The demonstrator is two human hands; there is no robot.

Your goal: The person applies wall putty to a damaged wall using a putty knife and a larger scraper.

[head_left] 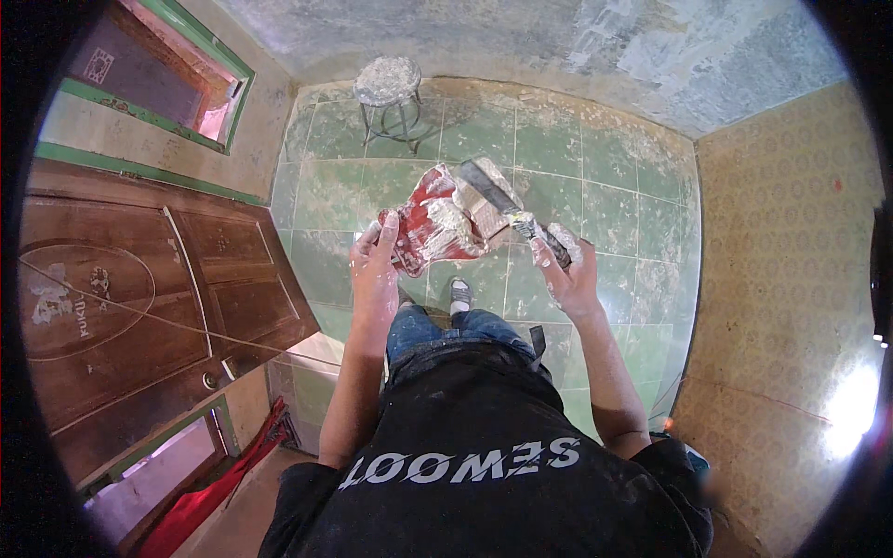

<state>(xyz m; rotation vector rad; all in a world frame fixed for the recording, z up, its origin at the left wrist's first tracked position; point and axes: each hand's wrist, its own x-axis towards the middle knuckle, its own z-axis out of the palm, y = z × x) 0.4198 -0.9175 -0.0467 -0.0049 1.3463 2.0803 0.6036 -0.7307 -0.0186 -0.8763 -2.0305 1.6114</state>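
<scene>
My left hand (pixel 376 265) is closed on the near left edge of a red plastic tray (pixel 414 231), thumb on top. A lump of off-white paste (pixel 449 228) lies on the tray, and smears of it cover much of the red surface. In my right hand (pixel 572 279) is the handle of a putty knife (pixel 493 188), its dark flat blade pointing up and left over the tray's far right part. A light brown, ridged, box-like shape (pixel 487 219) shows below the blade; I cannot tell whether it touches the tray. Whitish residue coats both hands.
A round stool (pixel 387 82) crusted with white stands near the far wall (pixel 521 42). Green floor tiles (pixel 609 219) carry pale splashes. A brown wooden door (pixel 121 298) is at the left, with a red cloth (pixel 209 493) below it. A patterned yellowish wall (pixel 772 279) bounds the right.
</scene>
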